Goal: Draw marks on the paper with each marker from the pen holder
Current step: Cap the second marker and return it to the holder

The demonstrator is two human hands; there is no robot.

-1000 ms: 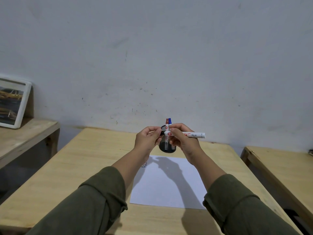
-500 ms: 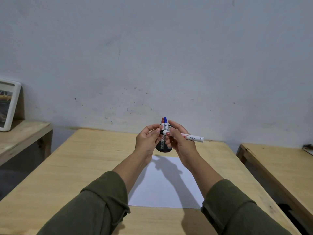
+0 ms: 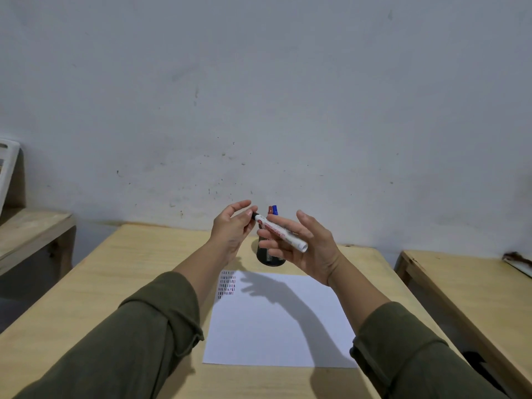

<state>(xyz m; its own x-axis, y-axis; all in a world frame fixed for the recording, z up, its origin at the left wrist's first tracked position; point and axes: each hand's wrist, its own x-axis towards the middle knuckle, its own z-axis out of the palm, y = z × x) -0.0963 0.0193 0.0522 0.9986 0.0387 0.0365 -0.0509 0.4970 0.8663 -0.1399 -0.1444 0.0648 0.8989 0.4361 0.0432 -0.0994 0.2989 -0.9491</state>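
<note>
A white marker (image 3: 279,231) with a red label and a black end slants in the air above the black mesh pen holder (image 3: 266,256). My left hand (image 3: 231,230) pinches its black end between thumb and fingertips. My right hand (image 3: 309,249) is palm up with loosely spread fingers, and the marker's body lies across them. A red marker (image 3: 270,210) and a blue marker (image 3: 275,209) stand in the holder behind my hands. The white paper (image 3: 276,321) lies on the wooden table (image 3: 115,283) below, with rows of short marks (image 3: 227,283) at its top left corner.
A grey wall stands right behind the table. A lower wooden bench (image 3: 31,234) is on the left with a white frame (image 3: 7,168) leaning on it. Another wooden table (image 3: 466,286) sits to the right across a narrow gap.
The marker has tipped from level to a slant, its black end now up and to the left. My right fingers have loosened and spread. My left hand has shifted a little left.
</note>
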